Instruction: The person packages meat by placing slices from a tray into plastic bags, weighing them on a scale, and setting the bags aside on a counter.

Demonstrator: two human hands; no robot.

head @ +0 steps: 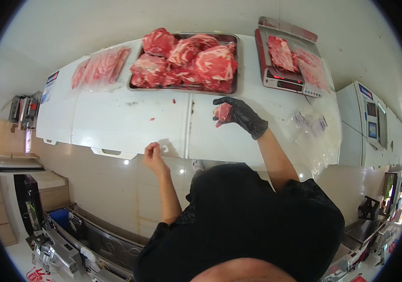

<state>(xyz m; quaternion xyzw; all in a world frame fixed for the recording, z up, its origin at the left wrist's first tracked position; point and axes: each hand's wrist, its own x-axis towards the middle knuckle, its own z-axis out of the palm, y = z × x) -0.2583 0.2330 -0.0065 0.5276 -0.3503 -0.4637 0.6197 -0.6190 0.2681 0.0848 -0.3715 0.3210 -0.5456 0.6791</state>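
My right hand (245,116), in a black glove, holds a small piece of raw meat (223,113) over the white worktop (130,120). Just beyond it lies a metal tray (183,91) heaped with large chunks of raw red meat (213,63). My bare left hand (154,156) is at the near edge of the worktop, its fingers curled in; whether anything small is between them I cannot tell. At the back right, a digital scale (275,84) bears a slab of raw meat (280,53) and a clear bag of pale red meat (310,67).
Clear plastic bags (310,130) with printed labels lie at the worktop's right side. Bagged strips of meat (100,68) lie at the left. Small meat scraps (152,119) dot the worktop. A white cabinet-like machine (370,120) with small displays stands at the right.
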